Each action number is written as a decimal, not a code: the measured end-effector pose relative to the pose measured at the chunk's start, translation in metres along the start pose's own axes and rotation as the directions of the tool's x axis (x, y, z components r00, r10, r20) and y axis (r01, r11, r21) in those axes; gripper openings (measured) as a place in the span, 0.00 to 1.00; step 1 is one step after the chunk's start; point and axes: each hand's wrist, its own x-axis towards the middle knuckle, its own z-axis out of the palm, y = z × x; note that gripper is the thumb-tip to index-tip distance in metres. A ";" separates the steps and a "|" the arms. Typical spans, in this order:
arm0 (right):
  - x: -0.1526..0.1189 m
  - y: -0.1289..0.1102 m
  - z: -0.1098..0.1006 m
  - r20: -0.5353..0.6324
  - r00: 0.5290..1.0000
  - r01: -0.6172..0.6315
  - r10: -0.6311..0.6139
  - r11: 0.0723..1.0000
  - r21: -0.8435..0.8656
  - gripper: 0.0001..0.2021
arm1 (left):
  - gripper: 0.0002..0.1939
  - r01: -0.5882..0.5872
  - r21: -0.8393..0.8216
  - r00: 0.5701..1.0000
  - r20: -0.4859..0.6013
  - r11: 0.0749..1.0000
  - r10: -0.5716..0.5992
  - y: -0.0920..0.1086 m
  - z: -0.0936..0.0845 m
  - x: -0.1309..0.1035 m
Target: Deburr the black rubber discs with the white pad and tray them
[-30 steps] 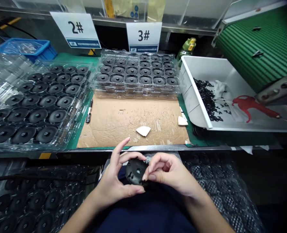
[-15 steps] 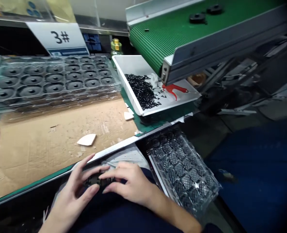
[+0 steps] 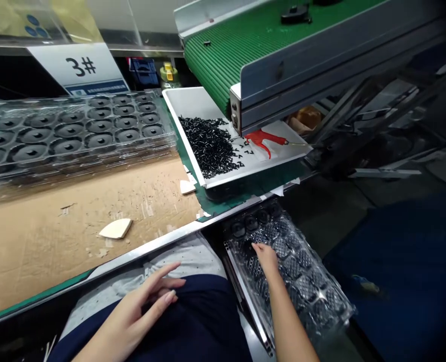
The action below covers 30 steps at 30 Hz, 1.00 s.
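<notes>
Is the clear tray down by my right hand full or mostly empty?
Mostly empty: the clear tray has black parts only at its far end.

Factory line: conveyor belt (image 3: pixel 245 45), parts trays (image 3: pixel 76 130)

Clear blister tray (image 3: pixel 302 281), few blk discs (image 3: pixel 251 222) far end.

A sloping green ribbed conveyor belt (image 3: pixel 245 40) overhangs a white plastic bin (image 3: pixel 193 103) of small black pieces (image 3: pixel 208 143), with a red-handled tool (image 3: pixel 262 140) inside. A brown cardboard sheet (image 3: pixel 57 226) carries white scraps.
</notes>
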 end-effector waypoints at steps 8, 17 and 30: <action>-0.003 0.010 0.034 -0.154 0.987 0.041 -0.043 0.999 -0.017 0.13 | 0.16 -0.144 -0.093 0.987 -0.086 0.985 0.136 -0.004 0.003 0.013; -0.045 -0.080 0.067 0.144 0.906 0.407 -0.398 0.912 -0.044 0.12 | 0.15 -0.270 -0.109 0.962 -0.064 0.957 0.264 0.011 -0.011 0.029; -0.074 -0.210 0.070 0.682 0.672 0.703 -0.289 0.538 -0.465 0.13 | 0.14 -0.430 -0.243 0.749 -0.635 0.870 0.192 -0.001 -0.076 -0.004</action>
